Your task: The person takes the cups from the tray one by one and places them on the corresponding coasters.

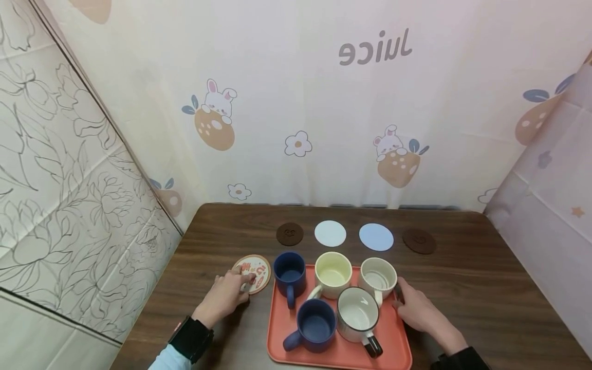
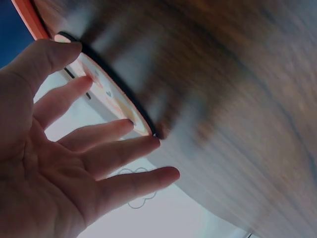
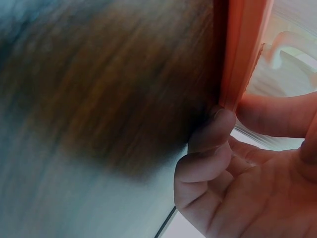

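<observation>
A round coaster (image 1: 259, 268) with a printed picture and brown rim lies on the table left of the tray. My left hand (image 1: 225, 295) is over it, fingers spread and fairly straight, thumb at its edge in the left wrist view. At the right side of the orange-red tray (image 1: 287, 355), my right hand (image 1: 418, 307) pinches the rim, thumb inside and curled fingers (image 3: 200, 171) outside. On the tray stand two navy mugs (image 1: 316, 324), a pale yellow mug (image 1: 333, 272), a cream mug (image 1: 378, 276) and a white mug (image 1: 357, 313) with a black handle.
Behind the tray lie four... several flat discs in a row: a dark brown one (image 1: 290, 234), a white one (image 1: 330, 233), a pale blue one (image 1: 376, 237) and another brown one (image 1: 419, 241). Printed curtains (image 1: 296, 103) hang behind the wooden table (image 1: 476, 288) and at its sides.
</observation>
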The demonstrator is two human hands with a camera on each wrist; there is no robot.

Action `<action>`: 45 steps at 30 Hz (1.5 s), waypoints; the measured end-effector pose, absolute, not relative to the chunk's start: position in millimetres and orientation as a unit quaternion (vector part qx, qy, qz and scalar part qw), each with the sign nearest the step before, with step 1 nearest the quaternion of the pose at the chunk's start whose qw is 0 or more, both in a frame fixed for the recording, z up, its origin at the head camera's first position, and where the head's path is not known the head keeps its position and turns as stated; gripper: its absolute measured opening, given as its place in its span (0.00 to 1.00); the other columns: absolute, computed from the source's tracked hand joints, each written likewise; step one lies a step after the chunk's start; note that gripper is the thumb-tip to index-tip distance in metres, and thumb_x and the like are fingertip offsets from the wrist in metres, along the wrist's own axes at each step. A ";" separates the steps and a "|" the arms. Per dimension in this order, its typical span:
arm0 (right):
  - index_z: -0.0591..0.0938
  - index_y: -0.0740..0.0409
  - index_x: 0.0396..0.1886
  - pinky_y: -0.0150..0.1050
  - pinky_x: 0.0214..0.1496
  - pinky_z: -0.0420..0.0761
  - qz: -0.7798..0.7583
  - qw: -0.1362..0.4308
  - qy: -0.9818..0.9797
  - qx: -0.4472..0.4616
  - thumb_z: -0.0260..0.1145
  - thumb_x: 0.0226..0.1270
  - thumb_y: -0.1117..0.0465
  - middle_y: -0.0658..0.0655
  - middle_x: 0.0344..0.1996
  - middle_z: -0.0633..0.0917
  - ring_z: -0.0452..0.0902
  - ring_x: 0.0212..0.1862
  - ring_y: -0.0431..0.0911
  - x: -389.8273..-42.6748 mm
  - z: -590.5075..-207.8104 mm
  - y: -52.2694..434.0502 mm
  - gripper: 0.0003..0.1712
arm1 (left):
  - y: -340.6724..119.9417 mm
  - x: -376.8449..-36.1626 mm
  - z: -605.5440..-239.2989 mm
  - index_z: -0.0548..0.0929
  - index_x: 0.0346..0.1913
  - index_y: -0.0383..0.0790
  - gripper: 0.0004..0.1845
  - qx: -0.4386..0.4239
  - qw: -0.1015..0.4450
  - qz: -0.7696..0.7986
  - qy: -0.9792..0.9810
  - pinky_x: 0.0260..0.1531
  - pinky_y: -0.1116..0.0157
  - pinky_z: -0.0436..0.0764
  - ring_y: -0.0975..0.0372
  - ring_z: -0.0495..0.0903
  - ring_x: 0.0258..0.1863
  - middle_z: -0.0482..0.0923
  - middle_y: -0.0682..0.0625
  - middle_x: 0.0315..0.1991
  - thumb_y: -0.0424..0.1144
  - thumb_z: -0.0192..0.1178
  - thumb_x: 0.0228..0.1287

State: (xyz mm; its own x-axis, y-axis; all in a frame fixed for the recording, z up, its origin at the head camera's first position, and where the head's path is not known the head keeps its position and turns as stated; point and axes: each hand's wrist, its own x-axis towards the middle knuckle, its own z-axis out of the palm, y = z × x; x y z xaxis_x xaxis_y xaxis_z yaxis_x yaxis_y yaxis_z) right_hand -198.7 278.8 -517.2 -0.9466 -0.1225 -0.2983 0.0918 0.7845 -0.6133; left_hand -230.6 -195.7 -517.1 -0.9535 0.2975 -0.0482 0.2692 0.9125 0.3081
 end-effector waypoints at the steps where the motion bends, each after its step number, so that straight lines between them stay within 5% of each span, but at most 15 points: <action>1: 0.65 0.77 0.70 0.48 0.36 0.74 -0.328 0.162 0.931 -0.007 0.64 0.70 0.71 0.57 0.32 0.76 0.75 0.36 0.52 -198.8 -516.7 278.7 0.32 | -195.4 -231.2 -517.8 0.89 0.58 0.43 0.21 0.142 0.047 0.148 0.978 0.53 0.23 0.69 0.37 0.81 0.57 0.79 0.30 0.61 0.35 0.75 0.61; 10: 0.65 0.77 0.70 0.48 0.37 0.75 -0.329 0.158 0.931 -0.012 0.63 0.71 0.70 0.56 0.33 0.77 0.75 0.36 0.51 -198.7 -518.1 277.9 0.31 | -185.5 -224.6 -516.9 0.87 0.61 0.43 0.25 0.124 0.041 0.125 0.984 0.50 0.19 0.67 0.24 0.74 0.60 0.76 0.29 0.66 0.39 0.76 0.61; 22: 0.64 0.78 0.70 0.50 0.40 0.77 -0.324 0.163 0.932 -0.011 0.64 0.72 0.70 0.60 0.40 0.80 0.76 0.41 0.54 -199.6 -516.6 276.8 0.32 | -181.7 -238.3 -523.6 0.86 0.62 0.39 0.24 0.088 0.042 0.152 0.984 0.48 0.25 0.74 0.27 0.75 0.59 0.74 0.27 0.66 0.34 0.74 0.62; 29: 0.61 0.79 0.73 0.64 0.52 0.81 -0.339 0.178 0.924 -0.008 0.63 0.73 0.69 0.79 0.57 0.78 0.80 0.51 0.60 -198.5 -516.1 277.3 0.35 | -183.8 -247.8 -523.7 0.87 0.60 0.39 0.22 0.101 0.028 0.158 0.982 0.48 0.25 0.74 0.29 0.78 0.57 0.76 0.29 0.63 0.33 0.73 0.62; 37: 0.64 0.77 0.70 0.49 0.38 0.77 -0.330 0.168 0.929 -0.001 0.63 0.72 0.70 0.63 0.38 0.80 0.76 0.38 0.53 -199.4 -515.5 277.5 0.32 | -183.3 -256.9 -521.4 0.88 0.59 0.40 0.20 0.104 0.033 0.153 0.982 0.47 0.26 0.75 0.37 0.80 0.52 0.79 0.34 0.58 0.34 0.73 0.63; 45: 0.61 0.79 0.72 0.55 0.45 0.81 -0.341 0.179 0.923 0.000 0.63 0.72 0.70 0.74 0.50 0.81 0.79 0.45 0.57 -198.4 -514.6 279.0 0.35 | -185.7 -267.9 -524.4 0.88 0.55 0.38 0.18 0.111 0.018 0.150 0.982 0.45 0.24 0.74 0.34 0.81 0.50 0.80 0.34 0.53 0.33 0.73 0.61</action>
